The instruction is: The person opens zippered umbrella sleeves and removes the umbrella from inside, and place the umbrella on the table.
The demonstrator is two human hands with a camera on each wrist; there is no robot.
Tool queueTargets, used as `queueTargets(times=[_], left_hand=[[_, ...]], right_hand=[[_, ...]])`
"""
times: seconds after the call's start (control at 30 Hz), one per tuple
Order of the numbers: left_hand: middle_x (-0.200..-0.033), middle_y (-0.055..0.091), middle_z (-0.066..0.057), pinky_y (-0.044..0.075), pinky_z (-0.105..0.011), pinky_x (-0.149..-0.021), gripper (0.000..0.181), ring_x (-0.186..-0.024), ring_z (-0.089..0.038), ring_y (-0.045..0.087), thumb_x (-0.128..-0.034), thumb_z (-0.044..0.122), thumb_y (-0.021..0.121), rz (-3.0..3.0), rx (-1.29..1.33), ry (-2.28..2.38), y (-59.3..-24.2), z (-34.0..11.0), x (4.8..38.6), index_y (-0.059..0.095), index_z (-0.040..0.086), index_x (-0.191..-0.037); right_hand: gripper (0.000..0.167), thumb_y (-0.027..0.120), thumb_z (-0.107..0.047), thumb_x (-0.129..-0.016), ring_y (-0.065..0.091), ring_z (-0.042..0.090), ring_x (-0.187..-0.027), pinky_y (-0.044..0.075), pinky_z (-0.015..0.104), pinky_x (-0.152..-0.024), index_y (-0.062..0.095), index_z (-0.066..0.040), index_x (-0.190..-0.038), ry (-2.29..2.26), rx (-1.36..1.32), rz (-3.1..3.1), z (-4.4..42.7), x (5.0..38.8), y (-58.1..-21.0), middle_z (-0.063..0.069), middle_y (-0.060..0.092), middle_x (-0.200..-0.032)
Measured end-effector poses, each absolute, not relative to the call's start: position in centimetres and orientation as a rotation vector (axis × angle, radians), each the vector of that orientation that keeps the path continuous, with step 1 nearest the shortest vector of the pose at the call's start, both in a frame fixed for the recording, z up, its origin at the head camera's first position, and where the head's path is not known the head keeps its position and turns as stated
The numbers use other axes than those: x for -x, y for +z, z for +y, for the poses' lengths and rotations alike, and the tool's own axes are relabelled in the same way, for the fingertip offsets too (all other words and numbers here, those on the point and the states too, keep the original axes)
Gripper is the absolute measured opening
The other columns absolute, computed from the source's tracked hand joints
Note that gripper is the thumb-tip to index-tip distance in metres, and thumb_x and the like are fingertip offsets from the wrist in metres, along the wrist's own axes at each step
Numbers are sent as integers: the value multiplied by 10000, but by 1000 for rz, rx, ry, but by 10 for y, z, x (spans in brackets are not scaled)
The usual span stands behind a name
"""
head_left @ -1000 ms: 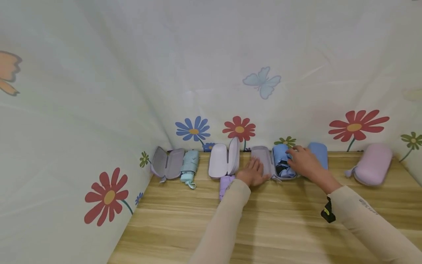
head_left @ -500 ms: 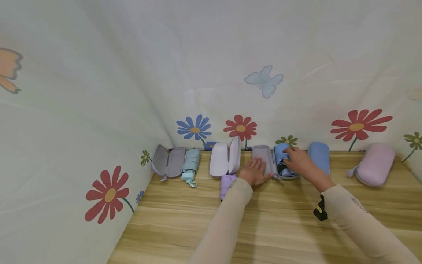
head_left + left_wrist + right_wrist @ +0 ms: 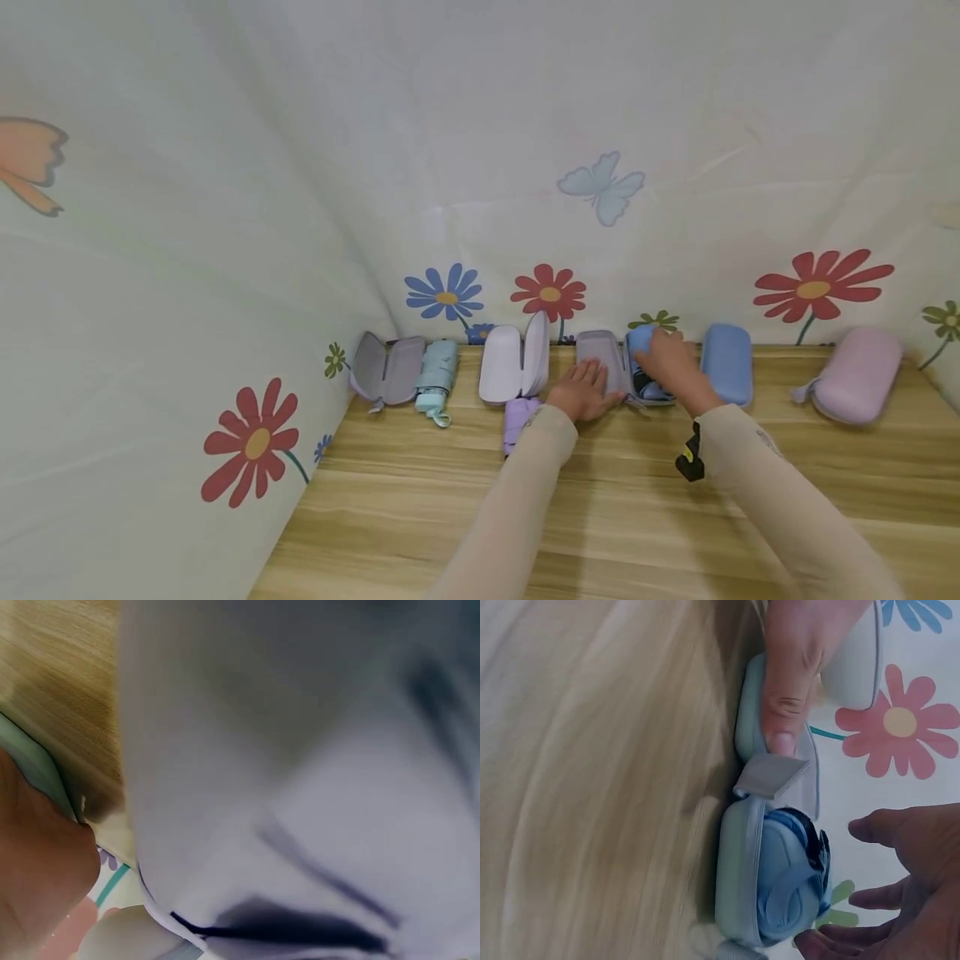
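Observation:
An unzipped case lies spread in two halves, its grey-lined left half (image 3: 600, 350) beneath my left hand (image 3: 587, 391), whose straight fingers press on it. In the other half sits a folded blue umbrella (image 3: 786, 877) with a dark strap. My right hand (image 3: 670, 364) reaches over that umbrella from the right. Seen from the right wrist, its fingers are spread and loosely bent along the umbrella's far side; whether they touch it I cannot tell. The left thumb (image 3: 786, 720) presses beside the case's hinge flap (image 3: 774, 774). A pale lilac case fills most of the left wrist view.
Left of my hands are a white open case (image 3: 500, 364), a purple folded umbrella (image 3: 520, 419), a mint folded umbrella (image 3: 437, 371) and a grey-lined open case (image 3: 403, 369). A blue case (image 3: 727, 364) and a pink case (image 3: 858, 375) stand right. A patterned curtain (image 3: 480, 167) hangs behind.
My right hand and forearm have shifted left, further over the blue umbrella, uncovering the blue case on the right. The left hand stays on the left half.

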State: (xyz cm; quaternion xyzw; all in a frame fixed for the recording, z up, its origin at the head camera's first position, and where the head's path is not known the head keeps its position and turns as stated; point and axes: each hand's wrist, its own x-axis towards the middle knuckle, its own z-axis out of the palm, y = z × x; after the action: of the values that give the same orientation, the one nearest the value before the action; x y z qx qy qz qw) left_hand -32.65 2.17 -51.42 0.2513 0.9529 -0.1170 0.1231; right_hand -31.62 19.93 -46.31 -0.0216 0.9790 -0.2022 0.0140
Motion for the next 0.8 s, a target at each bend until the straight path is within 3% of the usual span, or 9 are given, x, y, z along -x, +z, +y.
queueTargets(times=[0.13, 0.33, 0.5, 0.8], left_hand=[[-1706, 119, 31, 150, -265, -1226, 734, -1560, -124, 98, -1054, 638, 133, 2781, -724, -352, -514, 21, 324, 154, 208, -1648], [-1713, 40, 23, 88, -268, -1236, 760, -1566, -126, 29, -1039, 658, 89, 2748, -711, -332, -525, 23, 335, 78, 207, -1650], [-1712, 2, 33, 68, -272, -1238, 774, -1564, -122, -6, -1027, 676, 86, 2725, -690, -321, -532, 24, 343, 48, 218, -1650], [-1713, 82, 7, 128, -266, -1231, 760, -1567, -144, 67, -1049, 650, 145, 2754, -732, -224, -511, 19, 325, 133, 185, -1650]], right_hand=[[729, 566, -275, -1021, 434, 649, -1214, 396, 694, -991, 274, 226, -1464, -600, -53, 2944, 191, 324, -468, 535, 363, -1328], [731, 632, -280, -1001, 444, 634, -1232, 380, 708, -1006, 328, 213, -1447, -490, -104, 2959, 188, 334, -477, 508, 420, -1332], [784, 714, -290, -938, 554, 559, -1149, 489, 620, -921, 361, 200, -1439, -545, -133, 2979, 190, 338, -476, 433, 531, -1283], [918, 748, -291, -915, 600, 531, -1091, 523, 577, -882, 239, 193, -1506, -619, -127, 3000, 193, 333, -473, 437, 538, -1274]])
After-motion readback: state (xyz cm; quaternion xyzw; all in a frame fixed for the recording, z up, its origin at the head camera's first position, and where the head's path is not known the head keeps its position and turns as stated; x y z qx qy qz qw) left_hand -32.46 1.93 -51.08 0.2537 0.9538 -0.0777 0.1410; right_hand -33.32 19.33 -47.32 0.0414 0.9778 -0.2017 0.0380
